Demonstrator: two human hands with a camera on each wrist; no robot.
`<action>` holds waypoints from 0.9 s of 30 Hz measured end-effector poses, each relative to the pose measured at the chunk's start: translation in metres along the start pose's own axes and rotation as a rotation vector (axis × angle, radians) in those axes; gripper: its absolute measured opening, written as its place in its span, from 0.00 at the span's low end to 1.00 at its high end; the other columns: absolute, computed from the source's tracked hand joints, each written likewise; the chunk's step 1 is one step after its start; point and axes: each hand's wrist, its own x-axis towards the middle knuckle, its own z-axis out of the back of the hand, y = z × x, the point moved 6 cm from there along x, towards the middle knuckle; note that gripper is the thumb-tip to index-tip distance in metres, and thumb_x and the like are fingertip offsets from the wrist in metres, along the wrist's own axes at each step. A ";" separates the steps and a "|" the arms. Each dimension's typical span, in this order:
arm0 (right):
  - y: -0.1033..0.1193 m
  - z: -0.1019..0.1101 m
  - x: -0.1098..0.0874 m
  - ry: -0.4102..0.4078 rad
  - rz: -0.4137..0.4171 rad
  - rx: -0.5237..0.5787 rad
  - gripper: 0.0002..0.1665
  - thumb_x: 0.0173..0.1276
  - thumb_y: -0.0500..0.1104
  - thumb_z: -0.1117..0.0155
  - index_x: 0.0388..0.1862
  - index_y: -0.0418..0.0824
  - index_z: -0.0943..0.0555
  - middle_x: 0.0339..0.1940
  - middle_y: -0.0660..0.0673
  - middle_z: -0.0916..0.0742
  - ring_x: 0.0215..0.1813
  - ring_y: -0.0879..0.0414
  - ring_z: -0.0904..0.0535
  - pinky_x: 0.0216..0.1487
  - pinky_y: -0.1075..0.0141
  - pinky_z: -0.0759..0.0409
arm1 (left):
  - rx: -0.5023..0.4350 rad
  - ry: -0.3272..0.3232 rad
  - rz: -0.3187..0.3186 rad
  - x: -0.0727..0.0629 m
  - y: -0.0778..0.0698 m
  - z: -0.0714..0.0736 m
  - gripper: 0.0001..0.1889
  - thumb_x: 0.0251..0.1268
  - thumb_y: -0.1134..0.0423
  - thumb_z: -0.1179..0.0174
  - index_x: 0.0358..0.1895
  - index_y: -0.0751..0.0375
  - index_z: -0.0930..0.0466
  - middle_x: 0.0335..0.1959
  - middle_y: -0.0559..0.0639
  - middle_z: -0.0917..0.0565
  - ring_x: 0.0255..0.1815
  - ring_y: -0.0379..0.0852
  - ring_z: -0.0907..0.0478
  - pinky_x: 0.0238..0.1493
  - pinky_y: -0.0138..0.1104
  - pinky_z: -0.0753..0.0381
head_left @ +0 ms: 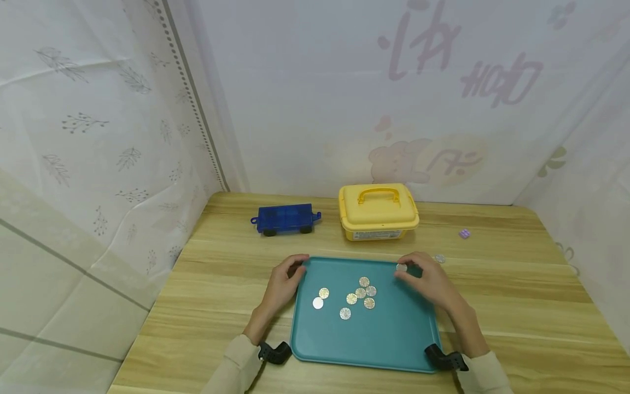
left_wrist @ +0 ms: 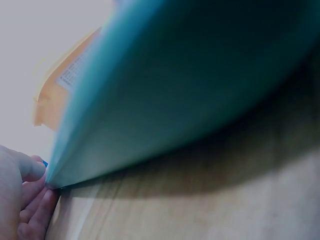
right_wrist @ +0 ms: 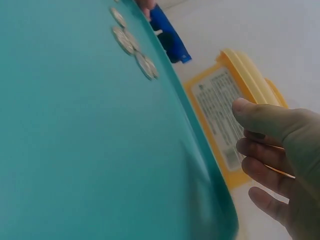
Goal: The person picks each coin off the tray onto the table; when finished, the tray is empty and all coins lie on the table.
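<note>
While the teal tray (head_left: 389,334) is being pinched at its far left corner by the left hand (head_left: 285,280), a coin (head_left: 401,267) is apparently being pinched between thumb and index finger of the right hand (head_left: 427,279), at the tray's far right. The right wrist view isn't showing that coin; the right grip is being judged from the head view. Loose coins (head_left: 360,293) are being carried flat, mostly around mid-tray, two farther left. One stray coin (head_left: 439,258) is lying on the surface (head_left: 221,328) just beyond the right hand. Coins are being rated thin, light, stiff, probably slippery: best taken by opposite rims. Tray is being rated light, stiff: best held by both sides, level, since coins could slide.
</note>
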 end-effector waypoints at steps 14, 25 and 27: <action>-0.053 0.044 -0.011 -0.127 -0.121 0.013 0.21 0.71 0.48 0.35 0.55 0.34 0.19 0.48 0.41 0.15 0.46 0.71 0.27 0.46 0.81 0.24 | -0.019 0.014 -0.017 0.000 -0.001 0.001 0.14 0.72 0.72 0.45 0.57 0.72 0.20 0.61 0.63 0.19 0.58 0.60 0.19 0.54 0.25 0.20; -0.096 0.060 -0.026 -0.215 -0.294 0.019 0.28 0.72 0.55 0.37 0.60 0.36 0.21 0.54 0.40 0.18 0.45 0.77 0.30 0.42 0.83 0.28 | -0.045 0.009 -0.048 0.001 -0.001 0.000 0.13 0.72 0.73 0.45 0.55 0.74 0.20 0.61 0.65 0.20 0.60 0.60 0.20 0.55 0.23 0.21; -0.102 0.062 -0.029 -0.253 -0.304 0.008 0.27 0.71 0.54 0.36 0.59 0.36 0.21 0.53 0.39 0.18 0.43 0.78 0.31 0.41 0.82 0.28 | -0.044 0.009 -0.047 0.001 0.000 0.000 0.13 0.72 0.73 0.45 0.54 0.74 0.19 0.61 0.64 0.20 0.60 0.60 0.20 0.55 0.23 0.21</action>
